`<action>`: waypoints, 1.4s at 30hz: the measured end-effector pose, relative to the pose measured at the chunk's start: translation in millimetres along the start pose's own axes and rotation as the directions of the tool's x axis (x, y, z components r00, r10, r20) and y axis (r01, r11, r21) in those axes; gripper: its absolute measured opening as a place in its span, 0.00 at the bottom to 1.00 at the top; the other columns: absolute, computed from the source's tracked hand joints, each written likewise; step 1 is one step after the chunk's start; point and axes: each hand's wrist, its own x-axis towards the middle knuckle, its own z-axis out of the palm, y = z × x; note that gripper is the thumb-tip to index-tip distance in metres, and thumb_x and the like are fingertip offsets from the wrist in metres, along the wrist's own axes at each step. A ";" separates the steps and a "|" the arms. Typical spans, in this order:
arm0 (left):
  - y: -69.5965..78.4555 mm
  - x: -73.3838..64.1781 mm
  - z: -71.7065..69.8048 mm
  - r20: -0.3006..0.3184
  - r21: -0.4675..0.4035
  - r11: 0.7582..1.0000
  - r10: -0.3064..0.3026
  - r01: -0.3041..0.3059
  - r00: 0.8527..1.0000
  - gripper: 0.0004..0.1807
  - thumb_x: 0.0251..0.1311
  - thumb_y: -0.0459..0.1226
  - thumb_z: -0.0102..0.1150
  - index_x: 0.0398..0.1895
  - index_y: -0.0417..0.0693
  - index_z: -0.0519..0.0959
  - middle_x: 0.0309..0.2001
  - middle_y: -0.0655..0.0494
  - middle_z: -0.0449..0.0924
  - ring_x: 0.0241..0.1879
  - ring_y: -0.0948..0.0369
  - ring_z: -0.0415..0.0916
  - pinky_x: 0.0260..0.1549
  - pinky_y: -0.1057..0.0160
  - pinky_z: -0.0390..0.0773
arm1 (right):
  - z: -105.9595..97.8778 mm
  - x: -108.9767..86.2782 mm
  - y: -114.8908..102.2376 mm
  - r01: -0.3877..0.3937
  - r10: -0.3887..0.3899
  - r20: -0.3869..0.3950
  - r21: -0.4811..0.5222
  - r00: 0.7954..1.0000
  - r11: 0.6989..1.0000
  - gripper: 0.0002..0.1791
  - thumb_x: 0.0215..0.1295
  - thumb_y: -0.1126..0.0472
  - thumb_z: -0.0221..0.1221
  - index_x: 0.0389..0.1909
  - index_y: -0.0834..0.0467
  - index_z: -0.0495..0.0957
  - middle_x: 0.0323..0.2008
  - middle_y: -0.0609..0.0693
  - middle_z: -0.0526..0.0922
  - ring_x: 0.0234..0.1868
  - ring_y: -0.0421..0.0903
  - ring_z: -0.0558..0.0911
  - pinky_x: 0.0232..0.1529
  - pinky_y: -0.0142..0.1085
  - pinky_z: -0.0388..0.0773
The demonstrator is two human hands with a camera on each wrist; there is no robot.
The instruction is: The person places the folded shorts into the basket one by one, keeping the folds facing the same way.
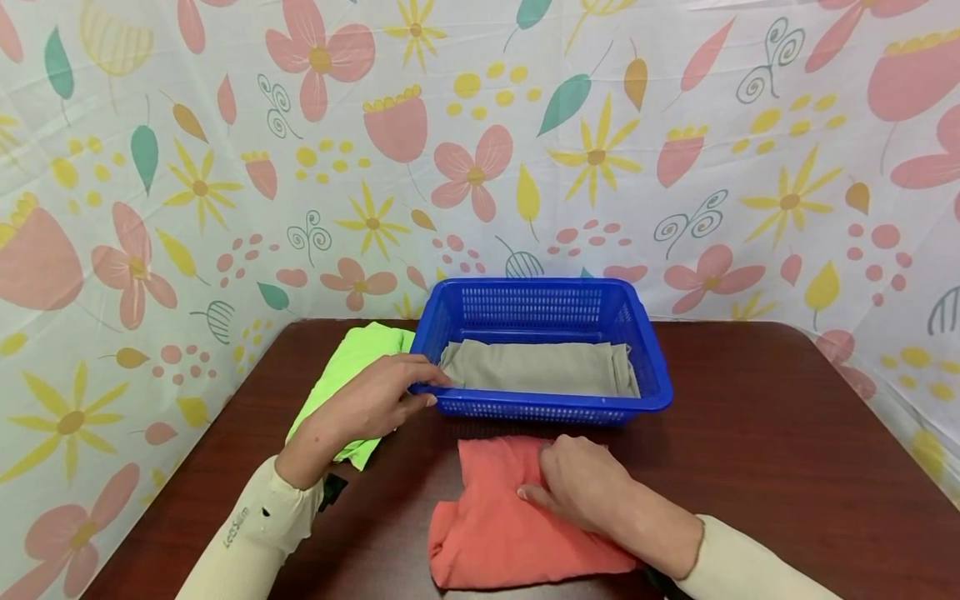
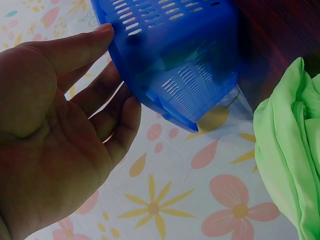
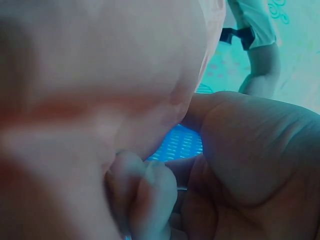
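My left hand [image 1: 386,398] pinches the rim of a blue plastic basket [image 1: 540,403] at its front left corner, thumb outside and fingers over the edge. Inside the basket lies a folded grey-beige cloth [image 1: 536,368]. In front of the basket, my right hand [image 1: 588,483] grips a folded coral-red cloth [image 1: 495,533] near its upper right side. The right wrist view shows that hand's curled fingers [image 3: 150,195] against the cloth, which fills much of the picture, blurred. A lime-green folded cloth [image 1: 348,362] lies left of the basket, partly behind my left forearm.
All of this stands on a dark reddish-brown table [image 1: 757,433]. A white sheet [image 1: 480,100] printed with flowers and leaves hangs behind the table and along its sides. The basket is near the table's back edge.
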 end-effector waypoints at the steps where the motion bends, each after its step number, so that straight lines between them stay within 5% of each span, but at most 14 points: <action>1: -0.1 0.0 0.0 0.000 0.002 1.000 0.001 -0.001 1.000 0.14 0.71 0.32 0.66 0.56 0.53 0.88 0.49 0.62 0.86 0.48 0.64 0.82 0.48 0.58 0.83 | 0.0 0.3 -0.5 -0.003 0.003 0.003 -0.002 1.000 1.000 0.28 0.67 0.38 0.70 0.18 0.51 0.74 0.17 0.48 0.73 0.23 0.47 0.81 0.25 0.44 0.82; 42: -0.3 -0.1 1.6 -0.004 0.010 1.000 -0.005 0.005 1.000 0.14 0.71 0.32 0.66 0.56 0.53 0.88 0.50 0.61 0.86 0.49 0.62 0.82 0.50 0.57 0.83 | 2.1 1.6 -4.4 0.008 -0.010 -0.034 -0.081 0.999 0.997 0.29 0.67 0.37 0.69 0.18 0.52 0.73 0.18 0.50 0.76 0.24 0.50 0.83 0.27 0.47 0.85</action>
